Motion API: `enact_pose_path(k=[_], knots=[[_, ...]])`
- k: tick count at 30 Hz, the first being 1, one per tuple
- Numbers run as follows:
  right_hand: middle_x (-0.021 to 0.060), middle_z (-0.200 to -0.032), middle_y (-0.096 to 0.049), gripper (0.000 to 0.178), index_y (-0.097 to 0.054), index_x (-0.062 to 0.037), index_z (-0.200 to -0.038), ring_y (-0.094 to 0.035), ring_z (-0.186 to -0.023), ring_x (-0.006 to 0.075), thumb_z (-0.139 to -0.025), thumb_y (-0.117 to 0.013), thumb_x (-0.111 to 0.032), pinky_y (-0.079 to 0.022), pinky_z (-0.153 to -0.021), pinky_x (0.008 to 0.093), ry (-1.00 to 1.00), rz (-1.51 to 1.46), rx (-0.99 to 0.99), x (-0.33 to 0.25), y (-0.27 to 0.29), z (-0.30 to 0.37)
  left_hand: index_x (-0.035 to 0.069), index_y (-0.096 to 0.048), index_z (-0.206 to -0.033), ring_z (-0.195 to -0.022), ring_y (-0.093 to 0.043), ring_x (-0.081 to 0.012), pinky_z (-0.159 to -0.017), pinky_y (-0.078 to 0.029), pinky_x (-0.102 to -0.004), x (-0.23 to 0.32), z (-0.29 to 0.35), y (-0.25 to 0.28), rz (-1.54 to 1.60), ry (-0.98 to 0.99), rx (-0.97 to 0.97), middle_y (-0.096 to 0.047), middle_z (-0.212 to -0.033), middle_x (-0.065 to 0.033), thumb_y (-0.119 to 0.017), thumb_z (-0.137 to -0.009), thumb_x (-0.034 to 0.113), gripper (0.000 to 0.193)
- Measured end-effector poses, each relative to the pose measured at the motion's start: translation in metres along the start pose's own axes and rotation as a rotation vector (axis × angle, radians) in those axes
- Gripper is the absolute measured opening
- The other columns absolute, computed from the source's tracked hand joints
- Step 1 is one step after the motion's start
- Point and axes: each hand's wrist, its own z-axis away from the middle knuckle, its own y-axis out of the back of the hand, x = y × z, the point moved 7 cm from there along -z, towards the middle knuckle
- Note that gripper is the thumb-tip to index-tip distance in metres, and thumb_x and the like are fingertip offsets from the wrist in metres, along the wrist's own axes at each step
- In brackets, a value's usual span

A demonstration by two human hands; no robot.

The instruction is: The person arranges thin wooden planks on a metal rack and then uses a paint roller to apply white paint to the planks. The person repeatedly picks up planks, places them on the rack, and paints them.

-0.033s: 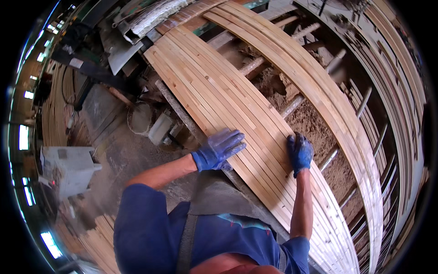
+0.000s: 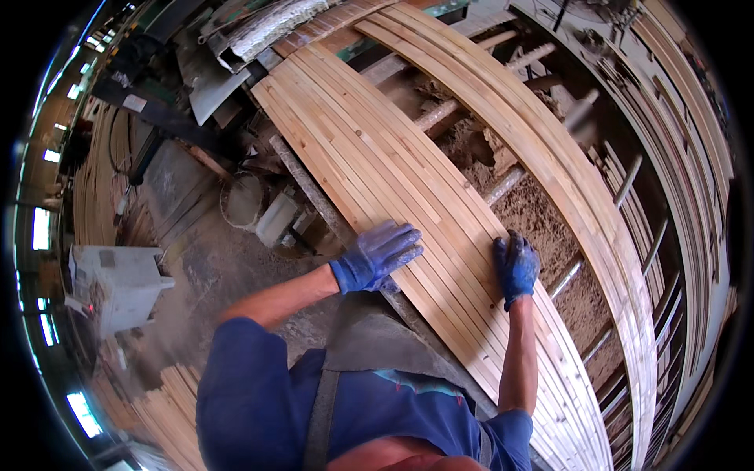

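A broad row of pale wooden strips [image 2: 385, 169] lies side by side in front of me, running from the far left toward the lower right. My left hand [image 2: 378, 253], in a blue work glove, rests flat across the near edge of the strips with its fingers stretched out. Its thumb points down by that edge. At the far edge my right hand [image 2: 517, 268], gloved the same way, has its fingers curled against the outermost strip. The undersides of its fingertips are hidden.
Long boards [image 2: 542, 161] lie beyond a gap crossed by metal rollers [image 2: 505, 185], with sawdust [image 2: 534, 216] below. At left are a round bucket [image 2: 242, 200], a grey box-shaped unit [image 2: 118, 284] and stacked wood [image 2: 169, 416]. A metal rail [image 2: 312, 192] runs along the near side.
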Motion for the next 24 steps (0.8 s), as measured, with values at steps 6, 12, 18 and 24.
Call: enact_pose_path(k=[6, 12, 18, 24], knots=[[0.0255, -0.101, -0.069, 0.051, -0.066, -0.0038, -0.114, -0.066, -0.095, 0.0430, -0.099, -0.049, -0.050, -0.050, -0.085, 0.0515, -0.019, -0.068, -0.020, 0.010, -0.007, -0.008, 0.011, -0.045, -0.147, -0.143, -0.038, -0.0333, -0.120, -0.024, -0.0510, -0.006, 0.001, -0.008, 0.026, -0.010, 0.077, -0.042, -0.154, -0.0144, -0.068, -0.075, 0.057, 0.088], [0.0284, -0.091, -0.066, 0.054, -0.065, -0.0031, -0.094, -0.063, -0.089, 0.0475, -0.100, -0.042, -0.052, -0.048, -0.078, 0.0562, -0.023, 0.029, 0.096, -0.010, -0.012, 0.007, 0.010, -0.054, -0.139, -0.141, -0.043, -0.0292, -0.119, -0.027, -0.0506, 0.000, 0.033, 0.000, -0.018, 0.036, 0.219, -0.049, -0.147, -0.0122, -0.065, -0.080, 0.050, 0.073], [0.0254, -0.094, -0.068, 0.052, -0.068, -0.0054, -0.095, -0.064, -0.089, 0.0457, -0.099, -0.042, -0.050, -0.049, -0.080, 0.0556, -0.142, 0.173, 0.142, -0.008, -0.023, 0.006, 0.005, -0.054, -0.140, -0.137, -0.047, -0.0329, -0.117, -0.031, -0.0524, -0.007, 0.047, 0.009, 0.185, -0.009, 0.507, -0.052, -0.145, -0.0166, -0.064, -0.079, 0.040, 0.070], [0.0273, -0.089, -0.069, 0.060, -0.072, -0.0056, -0.094, -0.066, -0.086, 0.0464, -0.101, -0.038, -0.054, -0.050, -0.077, 0.0564, -0.157, 0.134, 0.272, 0.007, -0.020, -0.012, 0.007, -0.061, -0.129, -0.134, -0.048, -0.0336, -0.116, -0.030, -0.0537, -0.015, 0.020, -0.009, 0.189, 0.014, 0.413, -0.055, -0.140, -0.0156, -0.073, -0.072, 0.035, 0.065]])
